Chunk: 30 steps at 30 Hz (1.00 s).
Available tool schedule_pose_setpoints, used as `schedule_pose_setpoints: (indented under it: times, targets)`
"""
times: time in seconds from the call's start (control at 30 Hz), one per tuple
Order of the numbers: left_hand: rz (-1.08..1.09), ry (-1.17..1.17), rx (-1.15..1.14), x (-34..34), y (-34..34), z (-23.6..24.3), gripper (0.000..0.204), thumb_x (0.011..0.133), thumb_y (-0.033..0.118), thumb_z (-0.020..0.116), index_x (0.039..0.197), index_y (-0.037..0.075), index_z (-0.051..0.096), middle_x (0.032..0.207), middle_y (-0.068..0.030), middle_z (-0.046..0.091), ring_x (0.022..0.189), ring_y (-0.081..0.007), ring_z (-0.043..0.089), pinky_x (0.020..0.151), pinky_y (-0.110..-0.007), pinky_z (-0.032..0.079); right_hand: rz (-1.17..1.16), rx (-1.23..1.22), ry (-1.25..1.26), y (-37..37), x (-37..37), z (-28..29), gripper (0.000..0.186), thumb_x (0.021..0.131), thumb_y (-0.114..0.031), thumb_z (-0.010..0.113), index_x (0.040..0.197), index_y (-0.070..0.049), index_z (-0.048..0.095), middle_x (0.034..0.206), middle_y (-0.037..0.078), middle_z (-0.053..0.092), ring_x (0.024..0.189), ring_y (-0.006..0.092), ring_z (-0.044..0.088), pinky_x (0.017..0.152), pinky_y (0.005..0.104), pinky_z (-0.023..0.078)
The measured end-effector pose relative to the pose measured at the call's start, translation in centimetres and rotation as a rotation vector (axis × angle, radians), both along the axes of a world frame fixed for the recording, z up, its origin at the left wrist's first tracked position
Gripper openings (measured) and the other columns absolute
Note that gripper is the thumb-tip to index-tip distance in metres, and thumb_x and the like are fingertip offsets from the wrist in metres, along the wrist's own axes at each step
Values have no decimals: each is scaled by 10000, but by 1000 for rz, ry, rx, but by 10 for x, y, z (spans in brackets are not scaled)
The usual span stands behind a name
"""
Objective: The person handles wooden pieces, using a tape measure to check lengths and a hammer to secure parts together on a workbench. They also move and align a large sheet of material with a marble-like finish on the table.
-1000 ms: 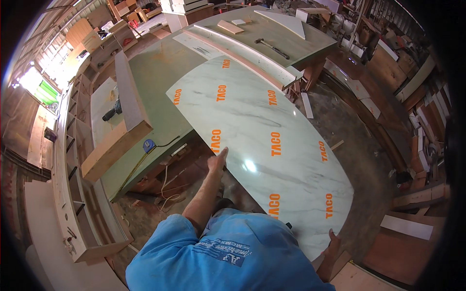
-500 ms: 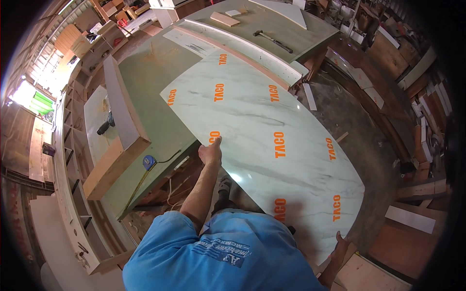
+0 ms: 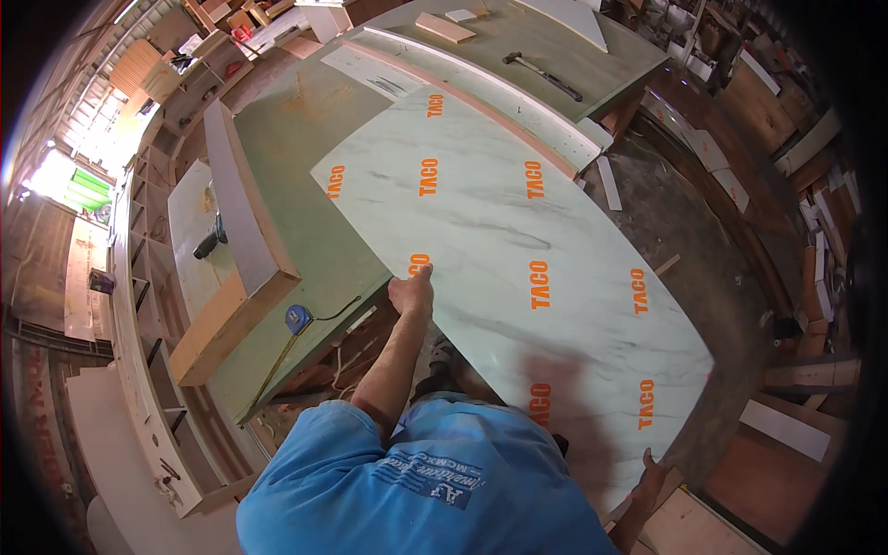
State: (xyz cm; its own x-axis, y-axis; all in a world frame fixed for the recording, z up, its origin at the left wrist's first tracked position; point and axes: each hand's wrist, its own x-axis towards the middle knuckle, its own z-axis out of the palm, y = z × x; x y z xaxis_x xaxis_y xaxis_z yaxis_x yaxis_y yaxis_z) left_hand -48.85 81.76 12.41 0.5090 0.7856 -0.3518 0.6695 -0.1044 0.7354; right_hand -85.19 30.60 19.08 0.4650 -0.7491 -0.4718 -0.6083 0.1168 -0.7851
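A large marble-patterned laminate sheet [image 3: 481, 222], pale with orange printing, stretches from the green-topped worktable [image 3: 277, 139] toward my body. Its far end rests on the tabletop, while the near end hangs out past the table edge. My left hand [image 3: 411, 290] grips the sheet's left edge, thumb on top and fingers underneath. At the near right corner my right hand [image 3: 650, 481] holds the edge, with its thumb showing on the face and the other fingers mostly hidden. Along the sheet's far side runs a long white strip panel with a wooden edge [image 3: 462, 102].
On the table lie a blue tape measure [image 3: 298, 319] with its blade out, a hammer [image 3: 544, 77] and a small board [image 3: 445, 28]. A boxed wooden frame [image 3: 242, 199] stands at the left, with a drill [image 3: 211, 239] beyond. Offcuts [image 3: 814, 268] pile up on the right.
The view has shifted slightly, so the surroundings sit farther right. Against the tabletop, the sheet has slid a little farther on, with both hands still gripping it.
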Motion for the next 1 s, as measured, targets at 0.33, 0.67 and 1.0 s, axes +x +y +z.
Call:
schedule_pose_setpoints:
  times: [0.33, 0.67, 1.0]
  targets:
    - [-26, -12, -12, 12, 6, 2, 784, 643, 422, 836, 1042, -196, 562, 1029, -289, 652, 1004, -375, 646, 886, -414, 504, 63, 91, -184, 2, 0, 16, 577, 866, -60, 658, 1375, 85, 428, 1343, 130, 525, 1230, 231, 474, 1097, 340, 289]
    - [9, -36, -73, 27, 30, -14, 861, 678, 411, 826, 1164, -215, 489, 1150, -306, 587, 1101, -358, 590, 932, -396, 475, 9, -6, -154, 45, 38, 64, 696, 869, 7, 616, 1487, 23, 297, 1512, 101, 360, 1373, 205, 330, 1158, 325, 192]
    - [15, -67, -5, 37, 30, 24, 665, 668, 359, 851, 940, -179, 569, 907, -268, 656, 861, -345, 661, 779, -424, 514, 29, 1, -115, 53, 47, 65, 708, 865, 8, 624, 1487, 32, 289, 1514, 106, 354, 1383, 211, 321, 1164, 335, 186]
